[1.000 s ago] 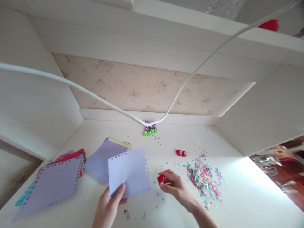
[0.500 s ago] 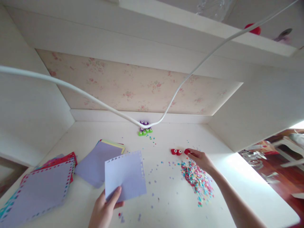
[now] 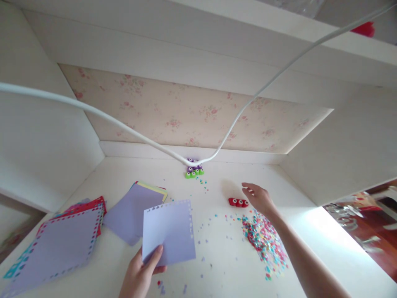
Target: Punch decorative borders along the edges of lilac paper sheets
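My left hand [image 3: 147, 265] grips a small sheet of lilac paper [image 3: 170, 231] by its lower left corner, thumb on top. Punched holes run along the paper's top and right edges. Above the table, my right hand [image 3: 259, 198] holds nothing, its fingers stretched out and slightly apart. Just left of it, three small red craft punches [image 3: 238, 202] with round eye-like tops stand in a row. A heap of colourful punched paper confetti [image 3: 266, 244] lies under and beside my right wrist.
Purple and green punches [image 3: 194, 169] are grouped near the back wall. Stacked coloured paper [image 3: 133, 211] and sheets with punched borders [image 3: 62, 244] lie at left. A white cable [image 3: 124, 128] hangs across the view. Confetti bits dot the white table [image 3: 223, 273].
My right hand has set the third red punch beside the other two and let go, rising slightly off it. My left hand still holds the lilac paper. The view has shifted a little.
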Demonstrator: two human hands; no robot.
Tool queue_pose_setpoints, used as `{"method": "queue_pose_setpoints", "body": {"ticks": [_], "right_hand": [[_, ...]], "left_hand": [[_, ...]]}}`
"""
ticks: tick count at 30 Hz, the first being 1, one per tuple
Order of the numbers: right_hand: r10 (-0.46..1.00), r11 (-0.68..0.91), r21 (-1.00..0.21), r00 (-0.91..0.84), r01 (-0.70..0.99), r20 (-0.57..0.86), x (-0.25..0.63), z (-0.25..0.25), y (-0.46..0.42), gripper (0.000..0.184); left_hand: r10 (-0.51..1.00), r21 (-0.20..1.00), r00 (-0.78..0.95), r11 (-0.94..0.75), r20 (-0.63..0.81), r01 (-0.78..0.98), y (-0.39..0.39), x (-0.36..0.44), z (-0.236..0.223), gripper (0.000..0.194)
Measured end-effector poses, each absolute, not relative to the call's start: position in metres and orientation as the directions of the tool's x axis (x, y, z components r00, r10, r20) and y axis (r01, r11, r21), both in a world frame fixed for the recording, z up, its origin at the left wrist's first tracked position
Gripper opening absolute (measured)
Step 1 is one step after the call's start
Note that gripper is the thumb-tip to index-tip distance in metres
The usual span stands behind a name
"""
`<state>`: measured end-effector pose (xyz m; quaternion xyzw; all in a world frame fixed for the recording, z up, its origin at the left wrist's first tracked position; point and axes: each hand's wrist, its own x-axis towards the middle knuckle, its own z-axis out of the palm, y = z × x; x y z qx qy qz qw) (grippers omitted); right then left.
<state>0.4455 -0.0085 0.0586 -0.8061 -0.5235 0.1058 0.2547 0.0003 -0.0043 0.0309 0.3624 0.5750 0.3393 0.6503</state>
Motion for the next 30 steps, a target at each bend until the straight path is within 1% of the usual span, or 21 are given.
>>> {"method": "queue_pose_setpoints", "body": {"ticks": [4, 8, 11, 16, 18, 22, 25, 26, 27, 28, 29, 30], "right_hand": [[0.951, -0.184, -0.545, 0.288, 0.818, 0.111, 0.398, 0.052, 0.052, 0.039], [0.969, -0.111, -0.591, 0.218, 0.799, 0.113, 0.358, 0.040, 0.113, 0.046], [0.968, -0.110, -0.631, 0.226, 0.768, 0.107, 0.347, 0.034, 0.140, 0.045], [0.946, -0.135, -0.744, 0.308, 0.654, 0.099, 0.344, 0.029, 0.138, 0.025], [0.929, -0.139, -0.809, 0.357, 0.571, 0.092, 0.339, 0.029, 0.123, 0.027], [0.902, -0.126, -0.934, 0.431, 0.334, 0.033, 0.311, 0.033, 0.071, 0.041], [0.898, -0.091, -0.986, 0.439, 0.137, -0.022, 0.280, 0.038, 0.018, 0.048], [0.897, -0.083, -0.991, 0.426, -0.102, -0.119, 0.269, 0.040, 0.000, 0.051], [0.894, -0.113, -0.948, 0.386, -0.297, -0.227, 0.259, 0.041, -0.016, 0.052], [0.882, -0.138, -0.890, 0.354, -0.433, -0.310, 0.251, 0.041, -0.031, 0.053], [0.869, -0.156, -0.827, 0.323, -0.540, -0.374, 0.243, 0.041, -0.044, 0.053], [0.857, -0.173, -0.775, 0.295, -0.608, -0.422, 0.237, 0.041, -0.055, 0.053]], "left_hand": [[0.865, 0.867, 0.097, 0.497, -0.492, -0.035, -0.005, 0.005, 0.039, 0.053], [0.875, 0.881, 0.124, 0.473, -0.468, -0.021, -0.006, 0.003, 0.034, 0.058], [0.869, 0.883, 0.174, 0.469, -0.464, 0.014, -0.007, 0.000, 0.024, 0.058], [0.866, 0.882, 0.178, 0.470, -0.467, 0.029, -0.006, 0.001, 0.020, 0.060], [0.869, 0.882, 0.156, 0.469, -0.469, 0.037, -0.006, 0.002, 0.025, 0.060], [0.872, 0.881, 0.126, 0.471, -0.472, 0.042, -0.006, 0.006, 0.036, 0.056], [0.870, 0.875, 0.102, 0.481, -0.483, 0.044, -0.007, 0.009, 0.040, 0.056], [0.870, 0.876, 0.097, 0.481, -0.483, 0.043, -0.008, 0.010, 0.040, 0.057], [0.872, 0.877, 0.092, 0.479, -0.481, 0.043, -0.009, 0.011, 0.041, 0.057], [0.875, 0.879, 0.087, 0.475, -0.477, 0.042, -0.010, 0.011, 0.042, 0.058], [0.879, 0.883, 0.082, 0.468, -0.470, 0.046, -0.011, 0.012, 0.044, 0.059], [0.882, 0.885, 0.075, 0.462, -0.465, 0.057, -0.012, 0.013, 0.046, 0.060]]}}
